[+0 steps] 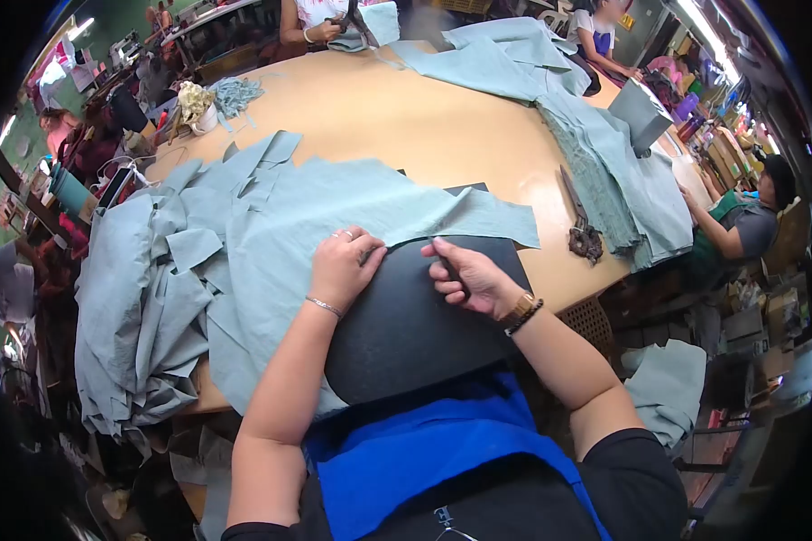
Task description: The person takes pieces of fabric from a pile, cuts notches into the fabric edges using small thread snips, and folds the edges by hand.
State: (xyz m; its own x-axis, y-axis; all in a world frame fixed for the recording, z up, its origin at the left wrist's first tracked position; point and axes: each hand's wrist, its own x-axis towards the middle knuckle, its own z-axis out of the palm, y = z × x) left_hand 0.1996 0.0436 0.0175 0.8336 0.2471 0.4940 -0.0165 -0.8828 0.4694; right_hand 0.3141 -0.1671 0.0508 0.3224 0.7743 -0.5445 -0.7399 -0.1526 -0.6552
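Observation:
A large piece of pale grey-green fabric lies over a black board at the table's near edge. My left hand rests at the fabric's near edge, fingers curled together on the cloth. Just right of it, my right hand is closed around a small dark tool, mostly hidden in the palm. The thumb and the tool's tip meet the fabric edge, where the cloth is slightly lifted. What kind of tool it is cannot be made out.
Crumpled fabric heaps at left. Large scissors lie at right, beside a long fabric stack. A grey box-like object stands on that stack. Fabric scraps sit at back left. Across the table a person's hand holds scissors; other people sit at right.

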